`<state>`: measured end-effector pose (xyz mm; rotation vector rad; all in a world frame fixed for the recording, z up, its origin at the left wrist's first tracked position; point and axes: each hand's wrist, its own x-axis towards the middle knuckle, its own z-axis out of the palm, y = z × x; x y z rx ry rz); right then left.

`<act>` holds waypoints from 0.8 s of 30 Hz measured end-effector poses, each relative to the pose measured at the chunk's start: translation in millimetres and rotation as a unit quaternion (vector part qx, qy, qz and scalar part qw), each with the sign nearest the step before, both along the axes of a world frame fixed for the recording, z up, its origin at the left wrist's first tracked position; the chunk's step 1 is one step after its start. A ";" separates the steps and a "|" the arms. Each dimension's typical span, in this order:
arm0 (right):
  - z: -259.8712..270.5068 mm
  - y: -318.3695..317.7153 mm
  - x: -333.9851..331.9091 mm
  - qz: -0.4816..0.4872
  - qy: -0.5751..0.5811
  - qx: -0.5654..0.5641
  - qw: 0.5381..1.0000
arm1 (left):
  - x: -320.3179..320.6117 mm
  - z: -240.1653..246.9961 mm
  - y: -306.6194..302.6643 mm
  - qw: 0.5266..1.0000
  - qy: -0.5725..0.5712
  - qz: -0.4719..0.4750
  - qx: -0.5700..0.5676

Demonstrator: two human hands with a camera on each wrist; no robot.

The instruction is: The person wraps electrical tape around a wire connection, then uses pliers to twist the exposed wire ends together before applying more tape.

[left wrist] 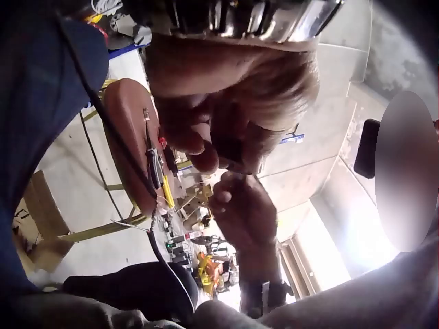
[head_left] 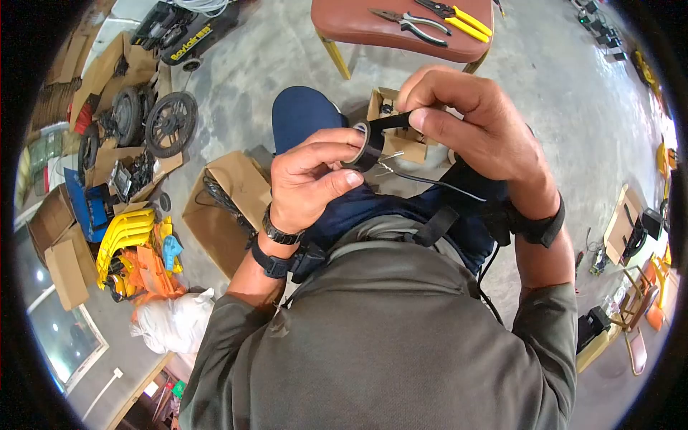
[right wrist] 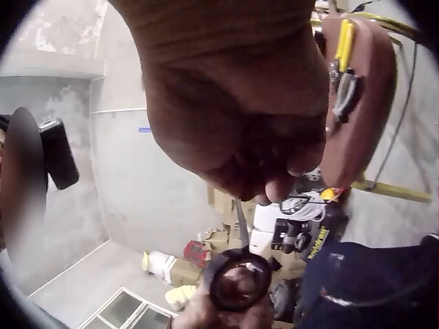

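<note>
The left hand (head_left: pixel 308 183) grips a roll of black electrical tape (head_left: pixel 369 147) in front of the person's chest. Its fingers are curled round the roll's rim and the thumb lies along the near side. The right hand (head_left: pixel 473 122), just right of the roll, pinches the free strip of tape (head_left: pixel 390 120) between thumb and fingers. The strip runs taut from the roll up into that pinch. In the right wrist view the roll (right wrist: pixel 239 279) shows as a dark ring below the right hand (right wrist: pixel 233 103), with the strip (right wrist: pixel 241 223) stretched between them.

A thin black wire (head_left: pixel 430 183) with bare ends lies just below the roll and trails right across the lap. Whether either hand holds it cannot be told.

On the far side stands a brown padded stool (head_left: pixel 358 29) carrying pliers (head_left: pixel 412 25) and yellow-handled cutters (head_left: pixel 462 20). On the concrete floor to the left are an open cardboard box (head_left: pixel 236 193), a black spoked wheel (head_left: pixel 170 123) and yellow plastic parts (head_left: pixel 125 236).
</note>
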<state>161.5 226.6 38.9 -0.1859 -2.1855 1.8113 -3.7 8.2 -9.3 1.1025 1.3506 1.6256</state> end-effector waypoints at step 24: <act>-19.5 -35.6 67.4 -0.061 -0.207 -0.118 0.969 | -2.2 -4.3 48.0 0.948 0.046 -0.114 -0.293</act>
